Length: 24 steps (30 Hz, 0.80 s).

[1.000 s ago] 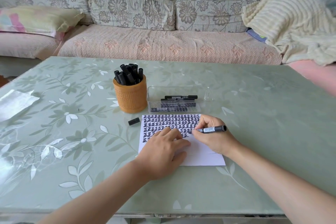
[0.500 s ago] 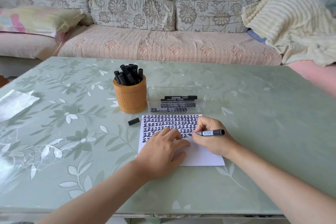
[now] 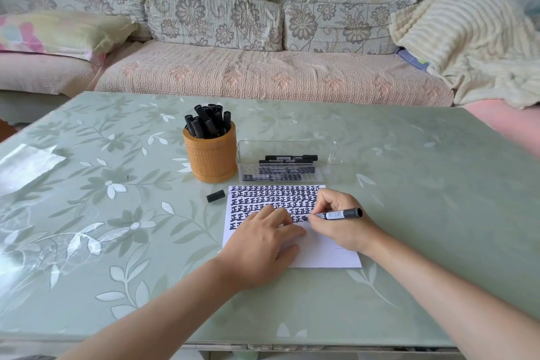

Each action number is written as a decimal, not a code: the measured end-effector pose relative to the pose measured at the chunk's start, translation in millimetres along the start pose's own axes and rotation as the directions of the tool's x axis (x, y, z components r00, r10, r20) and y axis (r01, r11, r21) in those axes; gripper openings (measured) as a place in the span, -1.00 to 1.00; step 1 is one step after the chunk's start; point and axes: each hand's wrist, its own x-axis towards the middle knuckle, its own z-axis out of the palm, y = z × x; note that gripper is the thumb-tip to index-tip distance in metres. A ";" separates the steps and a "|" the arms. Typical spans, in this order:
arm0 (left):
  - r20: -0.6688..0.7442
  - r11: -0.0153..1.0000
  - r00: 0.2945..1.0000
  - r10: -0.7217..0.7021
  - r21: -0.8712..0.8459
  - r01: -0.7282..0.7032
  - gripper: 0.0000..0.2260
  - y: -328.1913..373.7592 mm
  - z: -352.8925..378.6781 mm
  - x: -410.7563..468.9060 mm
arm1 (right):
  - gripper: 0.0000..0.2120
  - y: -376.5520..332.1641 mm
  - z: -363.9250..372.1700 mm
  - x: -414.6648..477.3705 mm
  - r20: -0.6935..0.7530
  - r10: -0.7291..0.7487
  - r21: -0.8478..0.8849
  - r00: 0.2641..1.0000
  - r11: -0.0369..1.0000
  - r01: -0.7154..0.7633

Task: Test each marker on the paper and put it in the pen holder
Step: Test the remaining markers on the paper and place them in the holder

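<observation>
A white paper (image 3: 321,254) lies on the table, its upper half filled with rows of black characters. My right hand (image 3: 340,222) grips a black marker (image 3: 340,214), its tip on the paper at the end of the lowest written row. My left hand (image 3: 260,245) presses flat on the paper's left part. The marker's black cap (image 3: 215,196) lies on the table left of the paper. An orange pen holder (image 3: 211,155) behind it holds several black markers. A clear plastic box (image 3: 287,161) to its right contains a few more markers.
The table (image 3: 409,184) has a green floral glass top. A clear plastic sheet (image 3: 26,165) lies at its left edge. A sofa with floral cushions (image 3: 213,20) and a cream blanket (image 3: 467,38) stands behind the table.
My right hand has shifted slightly left and down with the marker as it writes. My left hand stays in place on the paper.
</observation>
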 end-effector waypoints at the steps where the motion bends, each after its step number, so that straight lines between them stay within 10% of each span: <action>1: 0.000 1.000 1.000 0.001 0.002 -0.001 -0.76 0.1 0.2 0.1 | -0.84 -0.9 -0.6 -0.3 0.011 -0.002 0.008 1.000 1.000 0.001; 24: -0.092 0.998 0.996 -0.024 -0.061 0.018 -0.78 -23.2 -20.3 8.3 | -0.80 -29.7 -4.6 12.3 -0.066 0.058 0.148 0.996 0.988 -0.048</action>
